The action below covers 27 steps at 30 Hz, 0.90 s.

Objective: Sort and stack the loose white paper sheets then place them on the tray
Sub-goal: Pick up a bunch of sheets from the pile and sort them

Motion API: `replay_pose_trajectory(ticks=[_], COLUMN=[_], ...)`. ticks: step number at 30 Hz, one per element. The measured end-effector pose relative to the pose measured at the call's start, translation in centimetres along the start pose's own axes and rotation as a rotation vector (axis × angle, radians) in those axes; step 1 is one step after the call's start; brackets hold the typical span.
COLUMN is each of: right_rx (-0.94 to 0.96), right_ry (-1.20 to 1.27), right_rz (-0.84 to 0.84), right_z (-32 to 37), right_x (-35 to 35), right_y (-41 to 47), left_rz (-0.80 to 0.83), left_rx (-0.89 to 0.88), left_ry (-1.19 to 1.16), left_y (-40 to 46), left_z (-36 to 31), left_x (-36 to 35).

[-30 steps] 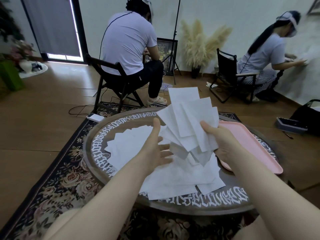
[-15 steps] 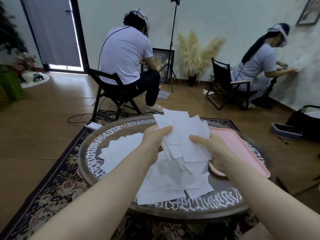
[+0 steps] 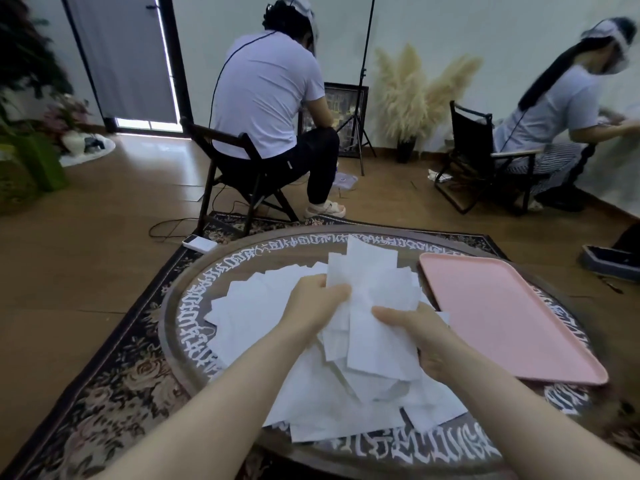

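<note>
We see our two forearms bare from elbow to wrist, with no sleeve showing. Our left hand [image 3: 317, 303] and right hand [image 3: 420, 336] carry no glove, ring, watch or band.

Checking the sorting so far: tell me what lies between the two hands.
Head view: a fanned bunch of white sheets, gripped by the left hand and right hand, above loose sheets on the table.

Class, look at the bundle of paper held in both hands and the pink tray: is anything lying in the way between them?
Nothing visible blocks the way. Both the left hand and right hand grip the bundle of paper, and the pink tray lies just to its right on the table, with nothing on it.
</note>
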State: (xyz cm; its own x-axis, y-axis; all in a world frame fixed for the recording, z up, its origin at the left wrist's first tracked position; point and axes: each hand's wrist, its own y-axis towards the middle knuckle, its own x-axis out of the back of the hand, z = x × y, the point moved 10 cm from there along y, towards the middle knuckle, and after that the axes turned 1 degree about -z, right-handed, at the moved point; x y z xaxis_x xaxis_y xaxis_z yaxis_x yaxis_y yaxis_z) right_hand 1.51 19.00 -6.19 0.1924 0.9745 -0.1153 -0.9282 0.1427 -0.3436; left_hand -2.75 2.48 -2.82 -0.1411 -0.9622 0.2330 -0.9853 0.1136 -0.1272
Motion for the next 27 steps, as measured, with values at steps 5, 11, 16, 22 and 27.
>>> replay_pose_trajectory(ticks=[5,11,16,22,27], right_rx=[0.108,0.199,0.269,0.311,0.339], right_ry=[0.104,0.173,-0.111,-0.275,-0.195], right_rz=[-0.032,-0.086,-0.02,-0.109,0.171], right_z=[2.5,4.6,5.6,7.1,7.0], right_x=[0.5,0.7,0.7,3.8,0.1], right_y=[-0.2,0.4,0.2,-0.7,-1.9], left_rz=[-0.055,0.104,-0.025,-0.032,0.129], left_rx=[-0.211,-0.027,-0.062,-0.02,-0.019], left_ry=[-0.075,-0.388,-0.399,-0.452,-0.382], left_y=[-0.4,0.2,0.9,1.6,0.2], left_z=[-3.3,-2.0,-1.9,-1.6,-2.4], left_x=[0.5,-1.0,1.2,4.1,2.2])
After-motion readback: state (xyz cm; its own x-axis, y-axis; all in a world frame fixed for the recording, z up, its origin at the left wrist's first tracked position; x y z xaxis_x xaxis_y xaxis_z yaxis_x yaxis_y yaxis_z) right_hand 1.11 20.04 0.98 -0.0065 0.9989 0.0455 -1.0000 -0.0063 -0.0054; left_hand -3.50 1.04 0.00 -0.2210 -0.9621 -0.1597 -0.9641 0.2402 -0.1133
